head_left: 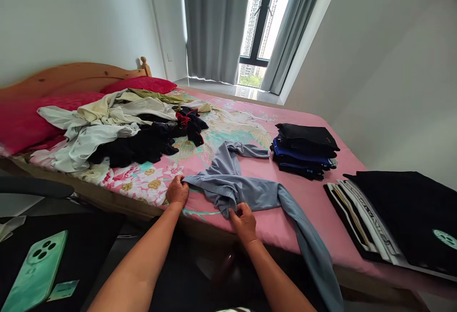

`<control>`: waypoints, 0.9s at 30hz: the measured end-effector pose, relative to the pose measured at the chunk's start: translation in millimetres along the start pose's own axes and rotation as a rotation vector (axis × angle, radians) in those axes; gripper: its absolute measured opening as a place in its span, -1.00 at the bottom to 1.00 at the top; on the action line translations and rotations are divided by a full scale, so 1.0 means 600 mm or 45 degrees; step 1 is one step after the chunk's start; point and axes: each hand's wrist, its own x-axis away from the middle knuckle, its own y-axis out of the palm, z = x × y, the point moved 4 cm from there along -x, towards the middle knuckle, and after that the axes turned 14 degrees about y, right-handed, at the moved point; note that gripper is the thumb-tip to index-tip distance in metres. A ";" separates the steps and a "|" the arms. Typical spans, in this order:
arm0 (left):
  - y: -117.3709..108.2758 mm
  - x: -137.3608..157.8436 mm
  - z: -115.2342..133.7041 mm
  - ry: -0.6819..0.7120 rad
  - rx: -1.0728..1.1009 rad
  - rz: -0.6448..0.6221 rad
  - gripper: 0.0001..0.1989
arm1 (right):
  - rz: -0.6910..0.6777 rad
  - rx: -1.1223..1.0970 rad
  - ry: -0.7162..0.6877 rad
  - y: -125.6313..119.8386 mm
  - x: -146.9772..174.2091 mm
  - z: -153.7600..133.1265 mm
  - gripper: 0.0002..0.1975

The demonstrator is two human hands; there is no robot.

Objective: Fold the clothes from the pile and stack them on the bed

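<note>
A grey-blue garment point(250, 190) lies crumpled at the near edge of the pink bed. It has two long limbs; I cannot tell whether they are legs or sleeves. One limb bends back across the sheet, and the other runs right and hangs down over the edge. My left hand point(177, 191) pinches the garment's left corner. Closer to me, my right hand point(244, 221) grips its gathered lower edge between thumb and fingers. Between the two hands the fabric is bunched in folds.
Loose clothes point(128, 126) are heaped at the left by red pillows point(139, 84). To the right stand a stack of folded dark clothes point(305, 150) and a larger folded pile point(403, 217). A green phone point(37, 269) and a card point(63, 290) lie at lower left.
</note>
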 end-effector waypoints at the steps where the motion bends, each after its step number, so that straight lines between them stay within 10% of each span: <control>1: -0.004 0.001 0.000 -0.019 0.011 0.002 -0.74 | 0.070 -0.094 0.032 -0.005 -0.007 0.004 -0.74; 7: -0.040 0.064 0.007 0.163 0.171 -0.030 -0.61 | 0.321 -0.286 0.038 -0.078 0.004 0.018 -0.83; 13: -0.058 0.238 0.012 0.708 0.454 -0.142 -0.58 | 0.036 -0.050 0.137 -0.176 0.123 0.058 -0.88; 18: -0.061 0.277 0.033 0.645 0.477 -0.178 -0.72 | -0.228 0.107 0.060 -0.191 0.199 0.044 -0.74; 22: -0.108 0.234 0.063 0.628 0.555 0.039 -0.79 | -0.036 0.097 -0.042 -0.226 0.196 0.002 -0.73; 27: -0.150 0.207 0.087 0.189 0.811 -0.031 -0.65 | -0.055 0.208 -0.120 -0.273 0.184 -0.037 -0.67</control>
